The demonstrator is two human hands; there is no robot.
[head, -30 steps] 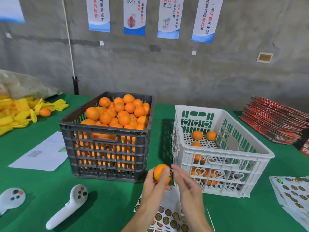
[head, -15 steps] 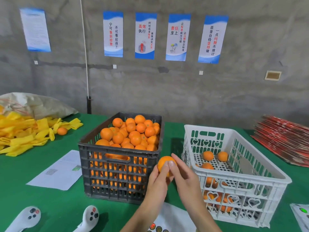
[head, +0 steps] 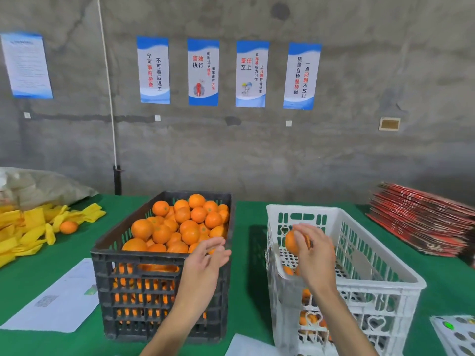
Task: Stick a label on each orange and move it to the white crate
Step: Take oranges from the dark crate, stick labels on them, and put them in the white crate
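right hand (head: 312,249) grips orange (head: 291,242) above white crate (head: 385,273) at 3 o'clock, poised to drop it in | left hand (head: 208,260) open, empty, over black crate (head: 159,263), likely reaching for next fruit

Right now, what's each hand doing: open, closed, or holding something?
Left hand: open, fingers straight, holding nothing, at the black plastic crate.
Right hand: grips a round orange over the white plastic crate.
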